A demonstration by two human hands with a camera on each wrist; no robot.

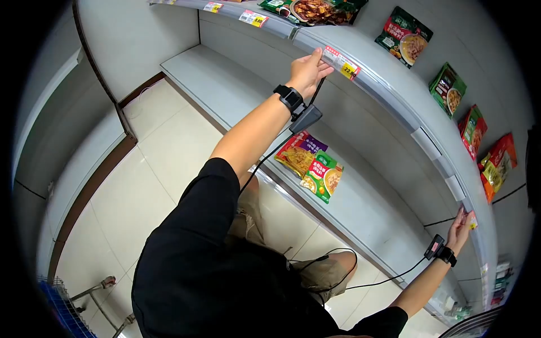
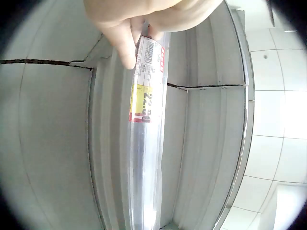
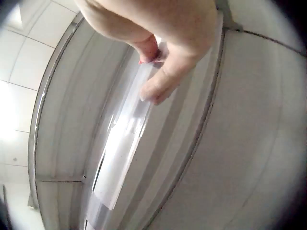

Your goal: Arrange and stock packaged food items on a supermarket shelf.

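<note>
At the upper shelf's clear label strip (image 1: 389, 101), the left hand (image 1: 308, 73) pinches the end of a red, white and yellow price label (image 1: 341, 63). The left wrist view has this label (image 2: 144, 79) reading 22.80 in the strip, with the left hand (image 2: 153, 17) at its top end. Farther right along the same strip, the right hand (image 1: 461, 228) holds the edge by another small price label (image 1: 473, 220). In the right wrist view the fingers of the right hand (image 3: 163, 38) curl over the strip, largely hiding that label; a blank white insert (image 3: 115, 165) lies beyond.
Several food packets stand on the upper shelf, among them a green one (image 1: 404, 38) and a red one (image 1: 472, 130). Two overlapping packets, one green (image 1: 323, 176), lie on the lower shelf (image 1: 360, 208). Cables hang from the wrists. A blue wire cart (image 1: 59, 304) stands lower left.
</note>
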